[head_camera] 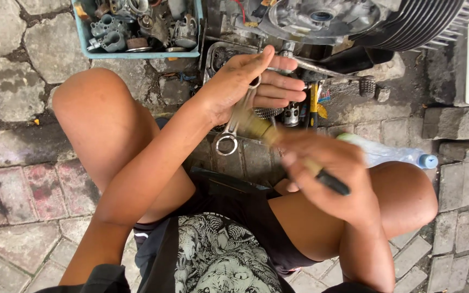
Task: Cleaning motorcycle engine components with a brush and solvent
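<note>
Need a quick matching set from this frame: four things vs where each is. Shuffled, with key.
1. ring spanner
2. brush
3. blue tray of parts
4. plastic bottle

A. on the paving by the right knee
B. in the right hand
C. across the left hand
D. top left, on the ground

Pairs: 1-C, 2-B, 3-D, 4-A

Grey stone paving (6, 32), reddish bricks (39, 195) at left, concrete blocks (457, 122) at right, even daylight

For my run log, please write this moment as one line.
left hand: holds ring spanner | right hand: brush, blurred | behind: parts tray, engine
</note>
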